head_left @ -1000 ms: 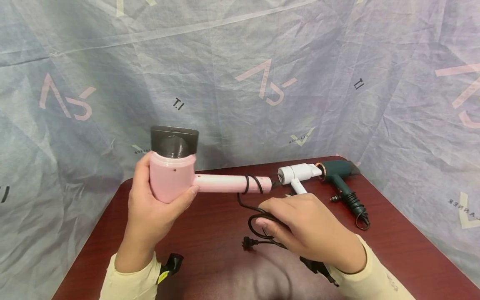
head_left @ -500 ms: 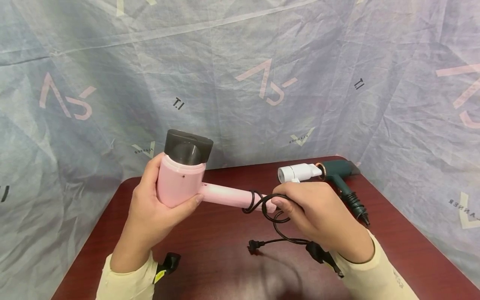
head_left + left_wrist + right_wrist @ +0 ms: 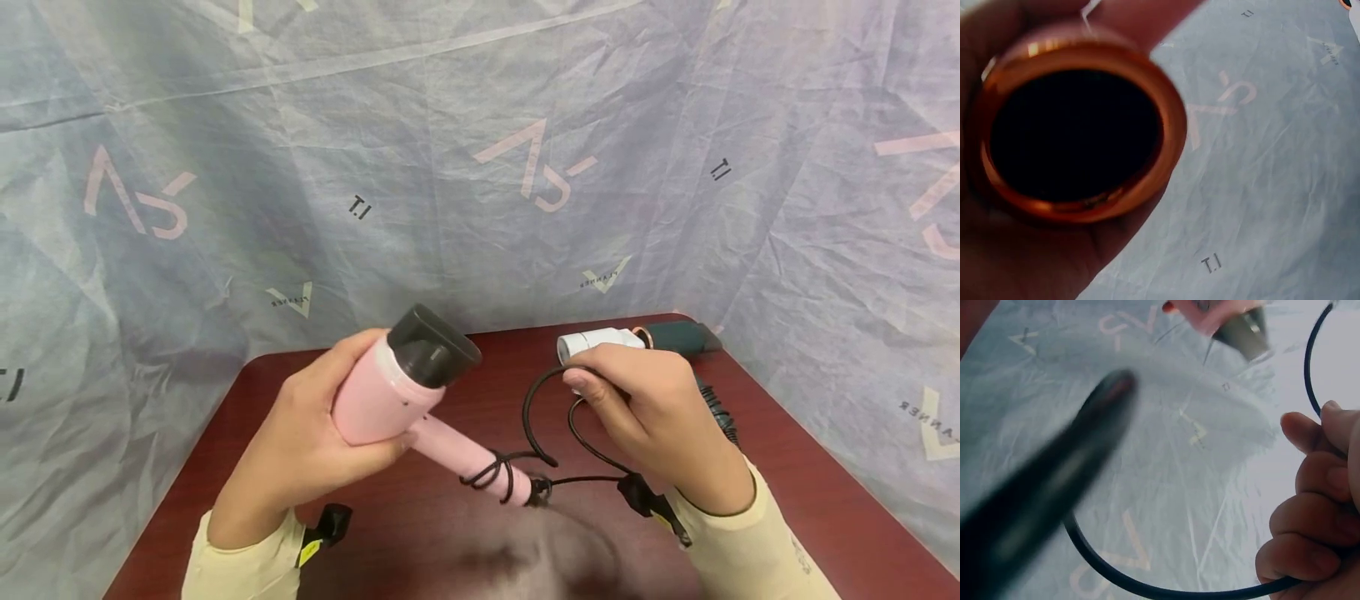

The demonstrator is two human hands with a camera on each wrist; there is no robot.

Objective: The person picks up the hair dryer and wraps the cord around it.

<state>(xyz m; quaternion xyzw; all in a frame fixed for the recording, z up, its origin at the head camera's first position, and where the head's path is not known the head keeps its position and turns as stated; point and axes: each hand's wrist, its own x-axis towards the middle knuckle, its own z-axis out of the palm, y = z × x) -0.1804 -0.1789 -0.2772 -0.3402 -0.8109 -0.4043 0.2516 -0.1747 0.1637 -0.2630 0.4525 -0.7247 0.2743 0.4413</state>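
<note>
My left hand [image 3: 315,417] grips the barrel of a pink hair dryer [image 3: 378,400], which has a black nozzle [image 3: 435,348] tilted up to the right. Its copper-ringed rear end [image 3: 1172,134] faces the left wrist camera. The dryer's handle [image 3: 465,454] slopes down to the right, with turns of black cord [image 3: 491,473] round its lower part. My right hand [image 3: 660,417] pinches that cord, fingers curled round it; a loop [image 3: 527,412] bows out to the left. The right wrist view shows the cord [image 3: 1166,592] passing through the curled fingers.
A white hair dryer [image 3: 592,340] and a dark green one [image 3: 678,337] lie at the back right of the dark red table [image 3: 285,383], partly hidden by my right hand. Printed grey cloth [image 3: 420,167] hangs behind and beside the table.
The pink hair dryer has tilted, its nozzle tipping right and its handle swinging down. My right hand has moved up and right, drawing the cord away from the handle.
</note>
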